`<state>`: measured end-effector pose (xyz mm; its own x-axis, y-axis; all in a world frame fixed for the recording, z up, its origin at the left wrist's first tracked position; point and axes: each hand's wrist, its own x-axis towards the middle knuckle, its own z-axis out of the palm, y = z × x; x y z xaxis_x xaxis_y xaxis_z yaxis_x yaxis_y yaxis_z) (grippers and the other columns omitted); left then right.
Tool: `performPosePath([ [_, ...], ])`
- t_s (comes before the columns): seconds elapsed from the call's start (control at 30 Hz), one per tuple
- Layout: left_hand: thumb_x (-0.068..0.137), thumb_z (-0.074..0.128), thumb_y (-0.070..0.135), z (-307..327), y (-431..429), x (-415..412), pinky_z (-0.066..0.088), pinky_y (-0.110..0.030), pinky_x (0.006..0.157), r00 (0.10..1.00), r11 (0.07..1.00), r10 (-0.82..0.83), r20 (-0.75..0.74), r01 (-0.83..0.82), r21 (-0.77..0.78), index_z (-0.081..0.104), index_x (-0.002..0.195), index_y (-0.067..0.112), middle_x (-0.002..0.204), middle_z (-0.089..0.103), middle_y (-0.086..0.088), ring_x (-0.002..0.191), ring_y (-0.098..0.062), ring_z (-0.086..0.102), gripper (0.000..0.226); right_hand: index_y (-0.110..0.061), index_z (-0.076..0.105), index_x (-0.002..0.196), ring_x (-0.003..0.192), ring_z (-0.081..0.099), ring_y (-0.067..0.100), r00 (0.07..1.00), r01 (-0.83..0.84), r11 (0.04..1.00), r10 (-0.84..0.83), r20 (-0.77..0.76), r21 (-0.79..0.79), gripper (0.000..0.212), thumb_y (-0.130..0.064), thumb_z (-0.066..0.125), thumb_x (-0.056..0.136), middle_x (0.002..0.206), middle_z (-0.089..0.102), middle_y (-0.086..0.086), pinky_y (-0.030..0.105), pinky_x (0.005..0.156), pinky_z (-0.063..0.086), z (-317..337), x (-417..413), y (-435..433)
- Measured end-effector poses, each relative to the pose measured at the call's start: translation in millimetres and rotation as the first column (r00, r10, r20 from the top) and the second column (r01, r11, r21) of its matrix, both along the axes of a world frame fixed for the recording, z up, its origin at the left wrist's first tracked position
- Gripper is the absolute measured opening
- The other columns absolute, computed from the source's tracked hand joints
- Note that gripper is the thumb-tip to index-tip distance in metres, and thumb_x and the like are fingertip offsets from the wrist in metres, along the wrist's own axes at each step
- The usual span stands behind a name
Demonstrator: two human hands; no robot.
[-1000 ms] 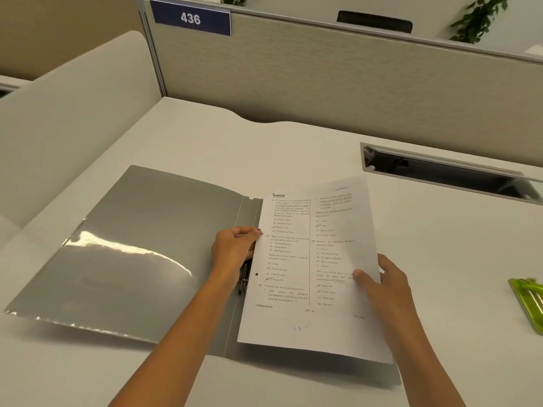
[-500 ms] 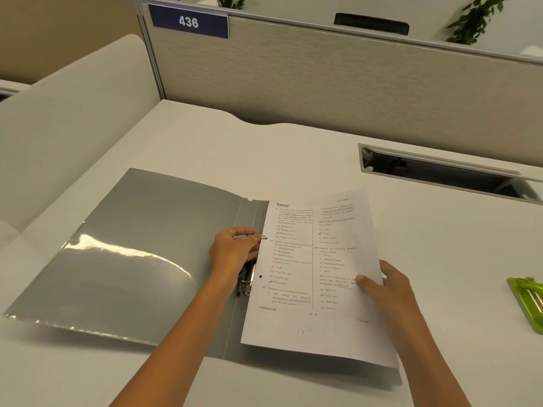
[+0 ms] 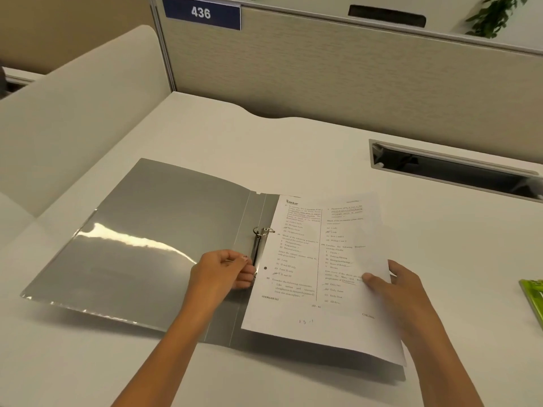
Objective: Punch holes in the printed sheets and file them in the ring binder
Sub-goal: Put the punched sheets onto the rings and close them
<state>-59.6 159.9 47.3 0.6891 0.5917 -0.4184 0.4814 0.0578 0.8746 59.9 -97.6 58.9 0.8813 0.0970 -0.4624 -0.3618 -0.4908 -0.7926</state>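
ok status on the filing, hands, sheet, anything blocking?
Left hand pinching lower ring mechanism at binder spine. Right hand holding sheet edge. Lower hole visible, not on ring. Nothing blocking.

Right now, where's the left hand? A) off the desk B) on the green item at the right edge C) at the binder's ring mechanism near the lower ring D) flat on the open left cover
C: the left hand has its fingertips at the metal ring mechanism along the spine of the ring binder, beside the printed sheet held by the right hand.

Head view, downward over desk point(image 3: 293, 148)
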Motion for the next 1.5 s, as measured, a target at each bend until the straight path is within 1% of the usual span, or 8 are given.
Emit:
performPosePath([
  [0.1,0.092,0.061,0.022,-2.4,-6.1,-2.6,0.058,-0.021,0.063,0.998,0.998,-0.05,-0.036,0.052,0.044,0.069,0.086,0.016,0.079,0.074,0.001,0.066,-0.012,0.073,0.011,-0.021,0.061,0.119,0.092,0.07,0.033,1.0,-0.004,1.0,0.004,0.003,-0.003,0.032,-0.02,0.065,0.087,0.113,0.07,0.004,0.053,0.088,0.054,-0.3,0.4,0.2],
  [0.2,0.09,0.063,0.026,-2.0,-14.7,-2.2,0.052,-0.012,0.052,0.998,0.991,-0.042,-0.046,0.047,0.125,0.067,0.085,0.021,0.075,0.07,0.01,0.063,-0.007,0.07,0.008,-0.022,0.061,0.118,0.092,0.07,0.032,1.0,-0.002,1.0,0.002,0.008,-0.006,0.032,-0.021,0.066,0.086,0.113,0.07,0.003,0.053,0.088,0.054,-0.6,0.7,-0.3],
  [0.3,0.088,0.065,0.031,0.1,-21.3,-2.5,0.049,-0.017,0.054,0.997,0.99,-0.049,-0.064,0.057,0.131,0.064,0.079,0.026,0.078,0.068,0.011,0.072,-0.013,0.07,0.01,-0.022,0.061,0.118,0.093,0.069,0.032,1.0,0.0,1.0,0.0,0.02,0.004,0.032,-0.021,0.066,0.086,0.114,0.069,0.003,0.053,0.088,0.055,0.4,-1.5,0.2],
  [0.7,0.087,0.067,0.024,-4.8,-31.6,-8.2,0.051,-0.025,0.056,0.989,0.984,0.145,-0.015,-0.146,-0.098,0.066,0.077,0.025,0.082,0.072,0.004,0.074,-0.018,0.07,0.01,-0.022,0.06,0.118,0.096,0.068,0.031,0.998,-0.009,1.0,0.011,0.055,-0.024,0.033,-0.022,0.066,0.086,0.116,0.068,0.003,0.051,0.089,0.055,4.8,-10.7,2.6],
  [0.83,0.087,0.067,0.017,-4.3,-27.6,-10.5,0.057,-0.023,0.053,0.986,0.93,0.166,-0.013,-0.161,-0.33,0.069,0.086,0.013,0.083,0.076,-0.003,0.071,-0.017,0.073,0.004,-0.023,0.061,0.116,0.095,0.068,0.03,0.996,-0.014,1.0,0.015,0.084,-0.013,0.031,-0.023,0.066,0.085,0.114,0.069,0.002,0.051,0.088,0.055,9.0,-11.5,3.4],
  [0.93,0.088,0.066,0.014,-5.9,-27.6,-11.5,0.06,-0.029,0.061,0.984,0.854,0.176,-0.013,-0.159,-0.495,0.069,0.093,0.005,0.086,0.076,-0.009,0.076,-0.022,0.073,0.01,-0.023,0.059,0.117,0.097,0.068,0.031,0.995,-0.022,1.0,0.023,0.1,-0.006,0.032,-0.024,0.066,0.086,0.116,0.068,0.002,0.051,0.087,0.055,12.0,-12.3,5.4],
  [1.2,0.09,0.063,0.016,-13.0,-27.7,-10.0,0.059,-0.038,0.075,0.984,0.84,0.175,0.007,-0.146,-0.522,0.067,0.101,0.004,0.095,0.075,-0.013,0.089,-0.029,0.072,0.016,-0.023,0.061,0.115,0.094,0.069,0.03,0.999,-0.006,0.998,0.003,0.051,0.056,0.03,-0.02,0.067,0.086,0.112,0.07,0.002,0.052,0.087,0.055,15.1,-11.7,4.7],
  [1.5,0.087,0.067,0.022,-6.0,-27.3,-8.3,0.054,-0.026,0.049,0.989,0.826,0.139,-0.052,-0.145,-0.544,0.068,0.087,0.011,0.073,0.076,-0.005,0.063,-0.021,0.071,0.011,-0.019,0.059,0.12,0.094,0.068,0.027,0.999,-0.022,0.996,0.019,0.041,0.085,0.033,-0.013,0.064,0.088,0.112,0.069,0.002,0.049,0.089,0.055,25.0,-17.4,10.7],
])
